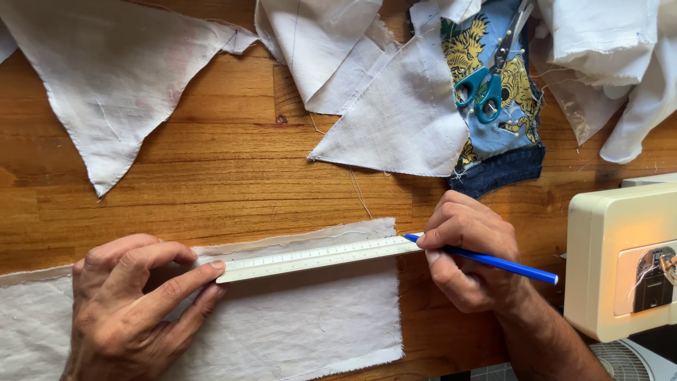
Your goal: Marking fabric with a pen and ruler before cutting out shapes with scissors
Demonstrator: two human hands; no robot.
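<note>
A strip of white cloth (303, 321) lies along the near edge of a wooden table (233, 162). A white ruler (317, 257) rests across its upper part, tilted slightly up to the right. My left hand (130, 303) presses on the cloth, its fingertips holding down the ruler's left end. My right hand (469, 250) grips a blue pencil (501, 264), with the tip at the ruler's right end, past the cloth's right edge.
Several white cloth pieces (113, 70) lie across the far side of the table. Teal-handled scissors (486, 81) rest on a blue and yellow patterned cloth (518, 130). A cream sewing machine (613, 261) stands at the right edge.
</note>
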